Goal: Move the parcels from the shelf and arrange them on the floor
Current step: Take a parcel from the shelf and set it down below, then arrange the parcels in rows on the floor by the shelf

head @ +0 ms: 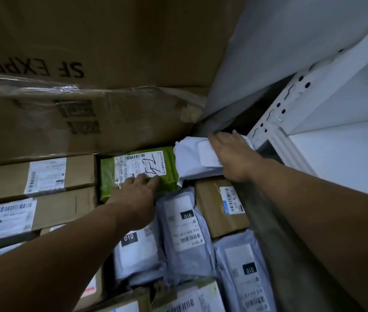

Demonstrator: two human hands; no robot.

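A green bag parcel with a white label lies among parcels on the floor. My left hand rests flat on its near edge with straight fingers. To its right lies a white bag parcel, and my right hand lies over its right end with fingers stretched across it. Below them sit a small brown box and several grey bag parcels marked 010. The white shelf stands at the right.
A large SF Express carton stands behind the parcels. Two long brown boxes lie at the left. A dark gap runs between the parcels and the shelf frame.
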